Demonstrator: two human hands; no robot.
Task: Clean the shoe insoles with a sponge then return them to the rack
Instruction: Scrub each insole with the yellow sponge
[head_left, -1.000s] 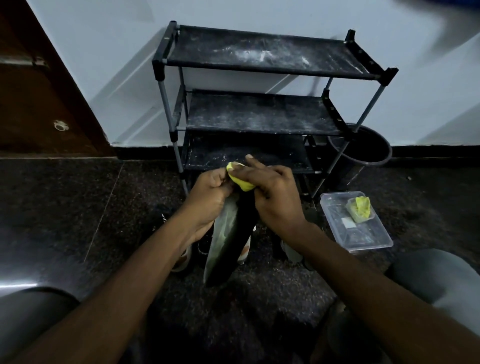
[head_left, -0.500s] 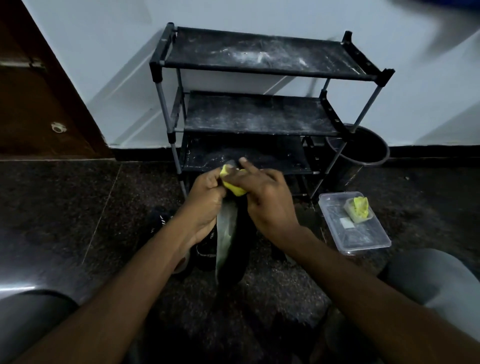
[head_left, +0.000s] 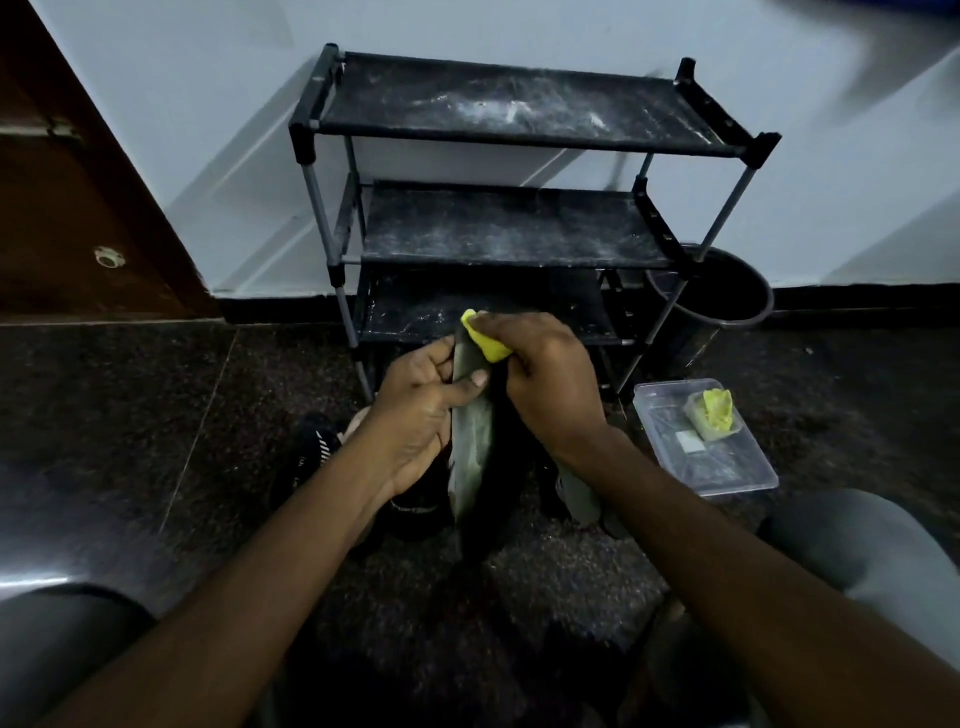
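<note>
1. The right hand (head_left: 545, 374) has its fingers curled round a yellow sponge (head_left: 485, 340). It presses the sponge against the top end of a dark insole (head_left: 470, 447).
2. The left hand (head_left: 415, 415) grips the upper part of the same insole. Its thumb lies across the front face and its fingers are wrapped behind.
3. The insole is held roughly upright between the two hands, its shiny greenish face toward the camera. Its lower end points down at the floor (head_left: 156, 415); whether it touches the floor cannot be told.
4. Under the hands, a black shoe (head_left: 317, 452) with white marks lies on the floor to the left. A grey, flat shape shows beneath the right forearm, too dim to identify.
5. Just behind the hands stands the rack (head_left: 519, 109), a black three-shelf frame on grey poles. Its shelves are streaked with pale dust.
6. To the right on the floor sits a clear plastic container (head_left: 727, 478) holding a small yellow wad (head_left: 714, 413).
7. A dark round bin (head_left: 727, 296) stands beside the rack's right legs, against the pale wall (head_left: 857, 182).
8. A brown door (head_left: 78, 208) fills the left edge of the view.
</note>
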